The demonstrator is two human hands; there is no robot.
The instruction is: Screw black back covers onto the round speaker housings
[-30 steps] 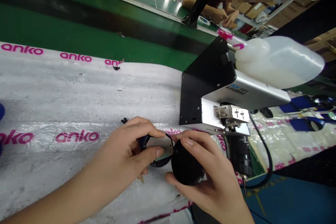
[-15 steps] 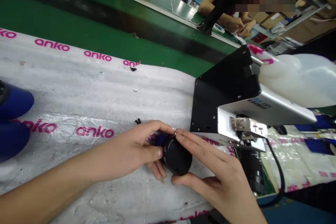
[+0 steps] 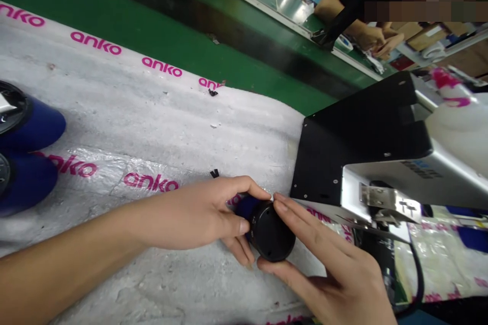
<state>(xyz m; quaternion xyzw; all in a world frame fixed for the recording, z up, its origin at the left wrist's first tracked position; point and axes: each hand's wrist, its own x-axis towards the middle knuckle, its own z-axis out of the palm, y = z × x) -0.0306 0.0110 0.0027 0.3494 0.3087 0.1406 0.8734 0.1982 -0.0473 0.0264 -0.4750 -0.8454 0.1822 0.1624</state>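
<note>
Between my hands is a small cylinder with a dark blue body and a round black end cap (image 3: 273, 233); its exact kind I cannot make out. My left hand (image 3: 213, 218) wraps its fingers and thumb round the blue body. With fingertips on the cap's upper edge and thumb on its lower edge, my right hand (image 3: 331, 259) grips the black end. The cap's flat face points toward me, to the right and down. Part of the blue body is hidden behind my left fingers.
A black and silver machine (image 3: 358, 132) with a metal bracket stands close on the right, a translucent bottle (image 3: 461, 122) behind it. Larger blue cylinders (image 3: 41, 122) lie at the left. White printed wrap (image 3: 163, 117) covers the bench. Across the green surface (image 3: 160, 20) another person's hands (image 3: 377, 40) work.
The view has shifted, so the bench, machine and hands sit differently in the picture. Both hands keep their hold on the cylinder, and the cap's face shows slightly turned.
</note>
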